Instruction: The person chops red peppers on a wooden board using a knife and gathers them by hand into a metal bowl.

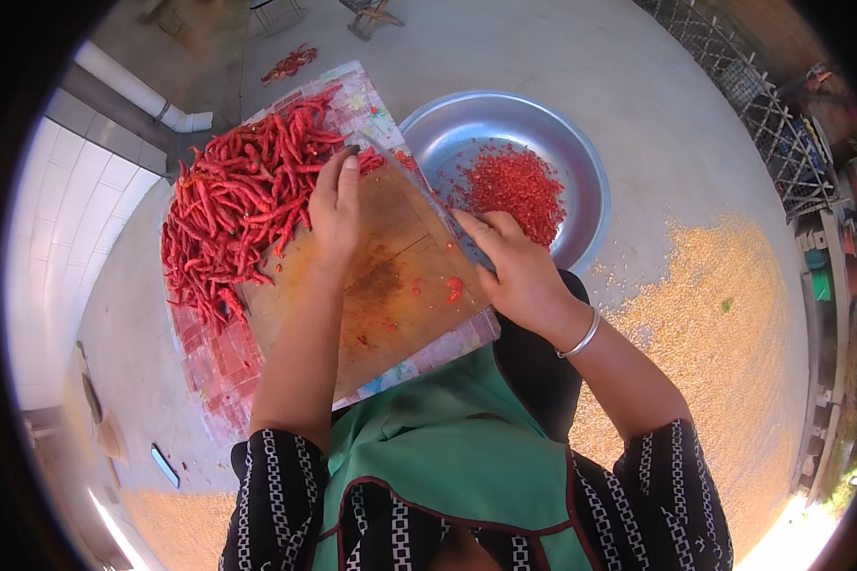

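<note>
My left hand lies flat on a wooden cutting board, its fingertips touching the edge of a big pile of whole red chilies. At the board's right edge, my right hand grips what looks like a knife, and a grey strip of blade shows under the fingers. Right beside that hand stands a wide metal bowl holding chopped red chili. A few chili bits lie on the board.
A patterned mat lies under the board and chilies on a concrete floor. Yellow grain is spread at the right. A phone lies lower left. A few more chilies lie further away, with a white pipe at the upper left.
</note>
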Demonstrator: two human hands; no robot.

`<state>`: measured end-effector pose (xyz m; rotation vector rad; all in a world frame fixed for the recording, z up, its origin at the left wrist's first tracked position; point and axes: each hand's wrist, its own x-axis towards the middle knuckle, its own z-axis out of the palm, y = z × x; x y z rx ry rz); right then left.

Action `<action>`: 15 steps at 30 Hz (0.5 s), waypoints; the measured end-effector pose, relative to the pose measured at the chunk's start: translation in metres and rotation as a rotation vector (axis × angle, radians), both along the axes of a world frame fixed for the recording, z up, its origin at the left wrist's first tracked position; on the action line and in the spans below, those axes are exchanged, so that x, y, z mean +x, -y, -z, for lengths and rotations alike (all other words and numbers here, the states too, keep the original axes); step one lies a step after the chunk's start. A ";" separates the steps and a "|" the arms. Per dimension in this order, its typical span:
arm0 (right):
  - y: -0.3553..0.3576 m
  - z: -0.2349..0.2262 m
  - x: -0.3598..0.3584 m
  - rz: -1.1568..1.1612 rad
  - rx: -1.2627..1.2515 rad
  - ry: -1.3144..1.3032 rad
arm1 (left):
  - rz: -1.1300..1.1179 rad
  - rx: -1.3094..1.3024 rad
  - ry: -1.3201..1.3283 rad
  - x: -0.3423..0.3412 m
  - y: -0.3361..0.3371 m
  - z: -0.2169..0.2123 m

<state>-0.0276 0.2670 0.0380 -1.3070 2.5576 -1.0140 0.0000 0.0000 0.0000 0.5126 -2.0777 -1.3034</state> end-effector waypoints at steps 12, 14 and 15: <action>0.038 0.042 0.031 -0.297 0.134 -0.629 | -0.284 0.015 -0.037 0.203 0.080 0.013; 0.032 0.027 0.050 -0.327 0.197 -0.600 | -0.299 0.088 0.005 0.227 0.077 0.005; 0.041 0.014 0.044 -0.315 0.252 -0.607 | -0.283 0.122 -0.041 0.224 0.085 0.008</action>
